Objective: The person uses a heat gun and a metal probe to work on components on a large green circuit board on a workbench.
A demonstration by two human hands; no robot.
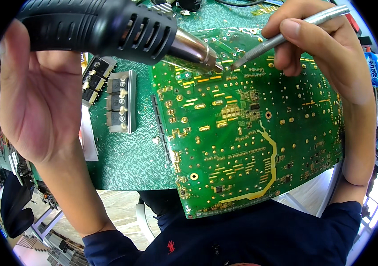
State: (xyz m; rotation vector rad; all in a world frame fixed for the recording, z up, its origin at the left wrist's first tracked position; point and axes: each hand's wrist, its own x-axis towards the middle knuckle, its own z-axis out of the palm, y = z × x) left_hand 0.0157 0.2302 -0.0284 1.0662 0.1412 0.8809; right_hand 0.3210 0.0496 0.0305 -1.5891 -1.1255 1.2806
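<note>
A large green circuit board (251,146) lies on the table, its near edge reaching past the table edge toward my body. My left hand (42,93) is wrapped round the black handle of a hot air gun (153,37), whose metal nozzle points down at the board's far part. Between the thumb and fingers of my right hand (313,40) is a slim silver metal pen-like tool (286,37). Its thin tip meets the board close beside the nozzle; whether it touches a component there is too small to tell.
Left of the board stand two heatsink strips with black components, one nearer (121,102) and one farther (95,77). White paper (88,133) lies below them on the green textured table (127,170). A blue packet (374,68) sits at the far right. Cables (242,2) cross the back.
</note>
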